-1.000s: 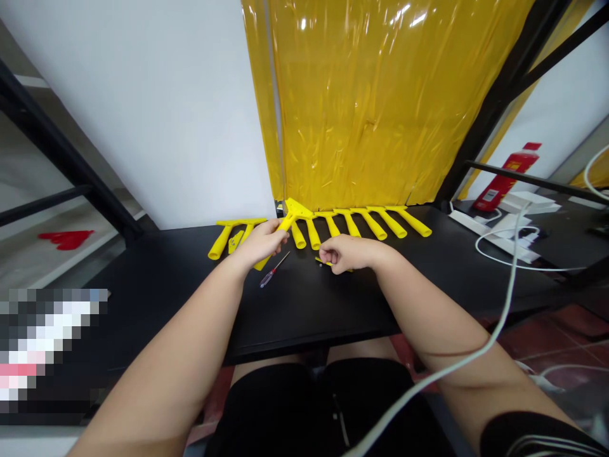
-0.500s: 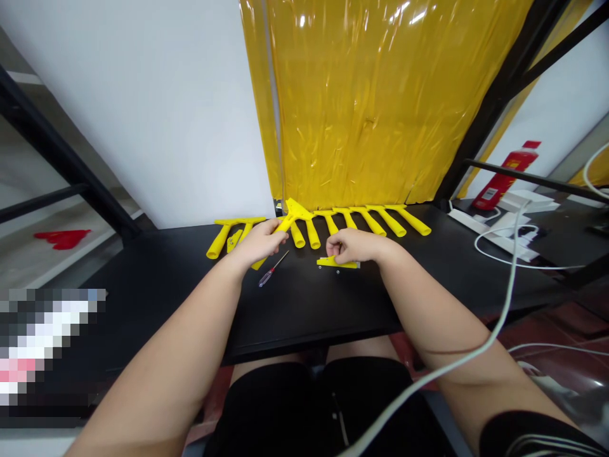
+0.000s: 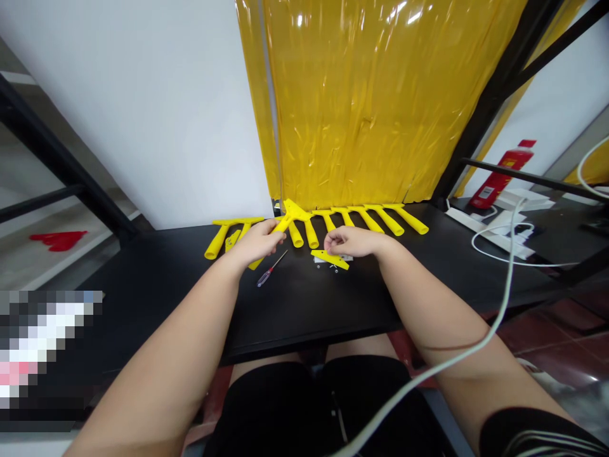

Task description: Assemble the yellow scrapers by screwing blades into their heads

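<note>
My left hand (image 3: 261, 242) is wrapped round the tube of a yellow T-shaped scraper handle (image 3: 288, 216), whose wide head points away from me. On the black table, my right hand (image 3: 349, 241) hovers just above a small yellow plate (image 3: 332, 259), its fingers curled together; whatever they may pinch is hidden. The plate lies slantwise over a pale flat piece (image 3: 320, 260). Tiny metal bits, seemingly screws or nuts (image 3: 335, 271), lie at its near side. Between the hands rests a screwdriver (image 3: 266, 276) with a clear handle.
Several yellow scraper handles (image 3: 392, 223) line the back of the table (image 3: 304, 311). Another yellow plate (image 3: 233, 240) lies left of my left hand. A yellow plastic curtain (image 3: 361, 114) hangs behind. At right are a red bottle (image 3: 503, 174) and a white cable (image 3: 507, 292) crossing my right arm.
The yellow plate has left my right fingers and now lies turned on the table, uncovering the pale piece. My right hand has lifted slightly. The left hand keeps its hold.
</note>
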`<state>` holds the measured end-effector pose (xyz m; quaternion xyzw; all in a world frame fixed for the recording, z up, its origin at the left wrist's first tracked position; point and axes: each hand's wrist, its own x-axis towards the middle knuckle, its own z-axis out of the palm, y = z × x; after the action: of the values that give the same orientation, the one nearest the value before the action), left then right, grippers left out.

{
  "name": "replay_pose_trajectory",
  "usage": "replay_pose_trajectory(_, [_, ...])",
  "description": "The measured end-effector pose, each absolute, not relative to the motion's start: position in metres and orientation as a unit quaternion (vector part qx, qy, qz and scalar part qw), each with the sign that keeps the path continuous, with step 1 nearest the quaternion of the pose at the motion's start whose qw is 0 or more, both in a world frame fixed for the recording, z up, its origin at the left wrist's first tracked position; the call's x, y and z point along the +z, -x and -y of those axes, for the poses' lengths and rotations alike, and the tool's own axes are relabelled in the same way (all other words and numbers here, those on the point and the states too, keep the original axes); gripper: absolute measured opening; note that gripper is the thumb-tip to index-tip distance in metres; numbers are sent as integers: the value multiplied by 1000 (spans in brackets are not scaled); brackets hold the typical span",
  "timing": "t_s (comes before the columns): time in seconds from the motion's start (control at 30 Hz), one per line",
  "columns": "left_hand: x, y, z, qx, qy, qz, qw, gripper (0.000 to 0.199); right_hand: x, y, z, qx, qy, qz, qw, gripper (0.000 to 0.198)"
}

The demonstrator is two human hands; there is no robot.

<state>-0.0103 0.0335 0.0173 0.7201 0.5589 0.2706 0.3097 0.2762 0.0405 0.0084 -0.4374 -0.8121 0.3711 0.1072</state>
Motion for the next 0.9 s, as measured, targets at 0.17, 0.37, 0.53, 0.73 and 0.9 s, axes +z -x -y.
replay_pose_trajectory(0.17, [18, 10, -33, 264, -722, -562, 305, 14, 12, -279, -40, 372, 438, 810, 117, 15])
replay_pose_trajectory(0.37, [19, 8, -31, 262, -724, -564, 300, 13, 12, -277, -38, 363, 426, 820, 124, 13])
replay_pose_trajectory(0.53, [23, 8, -28, 257, -732, -567, 275, 13, 15, -283, -40, 333, 412, 828, 184, 17])
replay_pose_trajectory(0.73, [25, 10, -25, 241, -760, -576, 180, 18, 15, -305, -47, 290, 524, 796, 90, 20])
replay_pose_trajectory(0.9, [25, 12, -26, 224, -774, -578, 127, 24, 16, -306, -45, 251, 574, 778, 53, 20])
